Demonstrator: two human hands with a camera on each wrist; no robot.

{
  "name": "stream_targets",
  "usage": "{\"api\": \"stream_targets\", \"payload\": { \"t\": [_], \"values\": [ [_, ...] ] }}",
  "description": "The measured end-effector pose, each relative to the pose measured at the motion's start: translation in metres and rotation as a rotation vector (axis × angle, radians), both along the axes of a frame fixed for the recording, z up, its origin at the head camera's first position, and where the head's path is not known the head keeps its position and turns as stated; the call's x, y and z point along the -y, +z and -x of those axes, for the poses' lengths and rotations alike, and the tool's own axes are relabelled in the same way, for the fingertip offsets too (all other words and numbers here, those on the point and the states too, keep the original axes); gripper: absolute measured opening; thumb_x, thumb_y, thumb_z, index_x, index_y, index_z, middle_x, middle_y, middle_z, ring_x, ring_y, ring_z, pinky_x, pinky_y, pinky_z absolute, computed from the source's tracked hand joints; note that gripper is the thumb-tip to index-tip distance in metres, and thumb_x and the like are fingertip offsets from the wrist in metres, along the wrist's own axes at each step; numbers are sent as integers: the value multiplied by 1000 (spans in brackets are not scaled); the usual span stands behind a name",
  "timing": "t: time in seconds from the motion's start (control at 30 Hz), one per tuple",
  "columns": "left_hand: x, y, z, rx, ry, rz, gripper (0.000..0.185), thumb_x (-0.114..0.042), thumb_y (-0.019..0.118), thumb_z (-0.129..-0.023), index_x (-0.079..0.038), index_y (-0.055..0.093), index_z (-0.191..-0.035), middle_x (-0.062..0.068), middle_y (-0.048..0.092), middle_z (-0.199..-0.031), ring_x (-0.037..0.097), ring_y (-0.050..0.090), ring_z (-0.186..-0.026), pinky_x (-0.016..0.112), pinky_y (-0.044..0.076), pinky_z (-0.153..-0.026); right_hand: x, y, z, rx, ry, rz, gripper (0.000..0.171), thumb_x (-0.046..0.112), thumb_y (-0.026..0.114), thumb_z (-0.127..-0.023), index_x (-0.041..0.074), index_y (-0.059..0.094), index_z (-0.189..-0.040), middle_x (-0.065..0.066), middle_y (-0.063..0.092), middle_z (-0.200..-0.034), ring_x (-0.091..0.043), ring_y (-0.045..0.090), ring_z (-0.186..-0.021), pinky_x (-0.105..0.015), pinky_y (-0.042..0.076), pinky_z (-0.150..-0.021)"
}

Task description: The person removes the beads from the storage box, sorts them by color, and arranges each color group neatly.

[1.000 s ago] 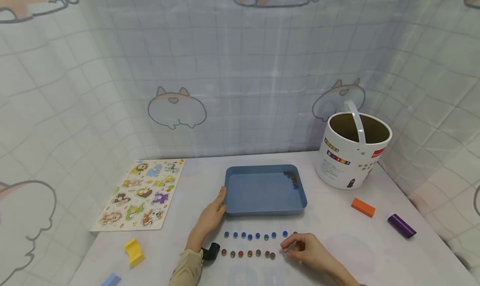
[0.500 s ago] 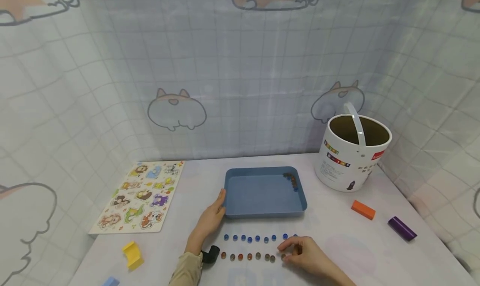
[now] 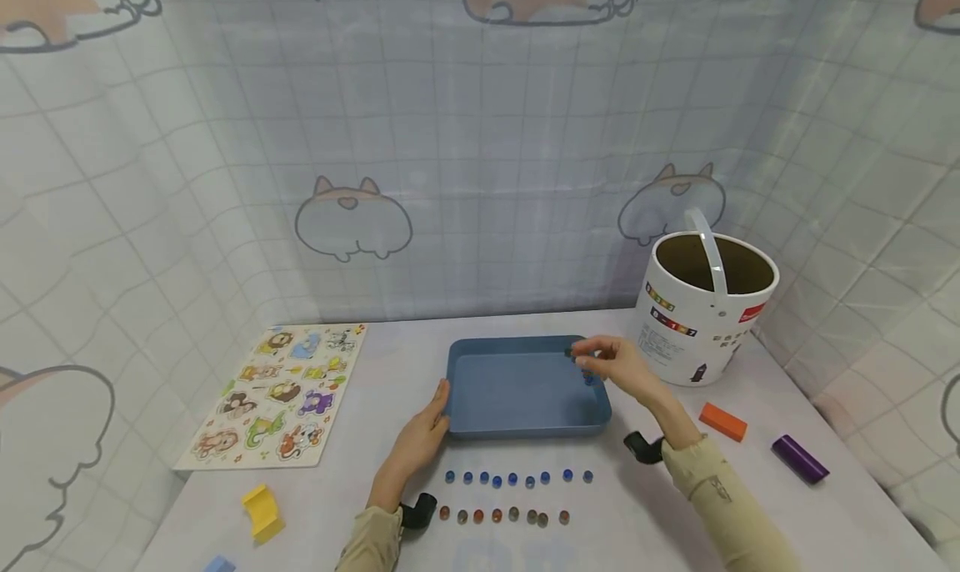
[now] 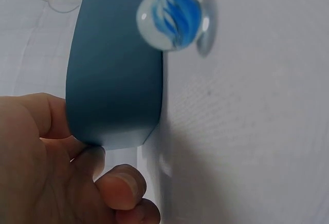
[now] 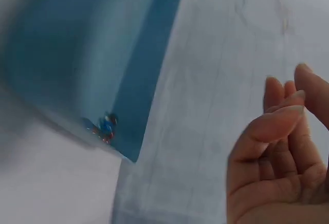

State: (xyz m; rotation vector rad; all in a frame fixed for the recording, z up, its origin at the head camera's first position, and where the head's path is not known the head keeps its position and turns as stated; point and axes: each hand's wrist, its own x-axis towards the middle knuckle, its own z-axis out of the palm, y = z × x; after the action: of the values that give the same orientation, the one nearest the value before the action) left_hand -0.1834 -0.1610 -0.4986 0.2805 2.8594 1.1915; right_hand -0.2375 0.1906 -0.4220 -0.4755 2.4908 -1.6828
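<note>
My left hand rests against the left outer side of the blue tray, with its fingers at the near left corner. The left wrist view shows this hand at the tray's corner. My right hand hovers over the tray's far right corner, partly covering the small marbles there. In the right wrist view its thumb and fingers bend loosely towards each other with nothing between them, apart from the marble cluster. A row of blue marbles lies before the tray, with a row of brownish marbles nearer me.
A white bucket with a handle stands behind right. Orange and purple blocks lie right of the tray. To the left are an animal puzzle board, a yellow block and a light blue block. Cloth walls enclose the table.
My right hand has let go of a marble at the right end of the near row, then moved up and away to the tray's far right corner. The left hand stays put.
</note>
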Motion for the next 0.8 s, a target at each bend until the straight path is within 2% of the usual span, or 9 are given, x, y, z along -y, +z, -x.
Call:
{"api": "stream_targets", "payload": {
  "t": [0.1,0.17,0.27,0.37,0.47,0.63,0.73,0.8],
  "values": [
    [0,-1,0,-1,2,-16,57,-13,40,-99,-5,22,-153,11,19,-161,30,23,-148,49,23,-120,7,1,32,6,-129,10,36,27,65,-93,4,66,-121,-13,70,-109,-19,57,-70,-31,50,-67],
    [0,-2,0,-1,-4,-21,57,-13,40,-100,-4,21,-153,11,19,-161,29,23,-148,48,23,-120,14,-2,46,18,-220,-13,37,31,63,-93,6,67,-121,-14,69,-107,-27,60,-74,-37,52,-71],
    [0,-4,1,-11,-14,-16,57,-12,40,-100,-3,21,-153,12,19,-161,31,23,-148,49,23,-120,26,-10,56,37,-341,-69,36,32,63,-93,5,69,-116,-21,68,-104,-35,65,-80,-41,55,-72],
    [1,-3,1,-17,-9,-3,57,-12,40,-100,-4,22,-153,12,19,-161,31,24,-147,49,24,-119,39,-19,61,42,-418,-124,32,27,64,-93,2,72,-110,-22,71,-102,-34,69,-78,-34,57,-63],
    [2,0,1,-20,5,-10,57,-12,40,-100,-4,23,-153,12,20,-161,32,24,-147,51,24,-119,49,-26,64,53,-435,-175,27,20,65,-92,-1,72,-107,-21,72,-95,-32,70,-75,-27,55,-56],
    [3,0,1,-15,9,-10,57,-12,40,-99,-5,23,-153,12,20,-161,31,25,-147,50,24,-119,60,-31,67,70,-427,-298,21,10,62,-91,-5,73,-102,-21,73,-83,-26,69,-62,-30,55,-57],
    [2,-1,1,-14,-3,-1,57,-12,40,-99,-4,23,-153,12,20,-161,31,25,-147,49,24,-119,61,-37,66,63,-448,-382,20,3,61,-88,-5,74,-101,-21,74,-86,-21,65,-55,-28,53,-54],
    [2,-1,1,-18,-7,1,57,-11,40,-99,-4,23,-153,12,21,-160,31,26,-147,49,24,-119,62,-41,66,54,-458,-412,21,-1,60,-84,-5,74,-100,-22,74,-90,-23,65,-56,-28,53,-51]
  ]
}}
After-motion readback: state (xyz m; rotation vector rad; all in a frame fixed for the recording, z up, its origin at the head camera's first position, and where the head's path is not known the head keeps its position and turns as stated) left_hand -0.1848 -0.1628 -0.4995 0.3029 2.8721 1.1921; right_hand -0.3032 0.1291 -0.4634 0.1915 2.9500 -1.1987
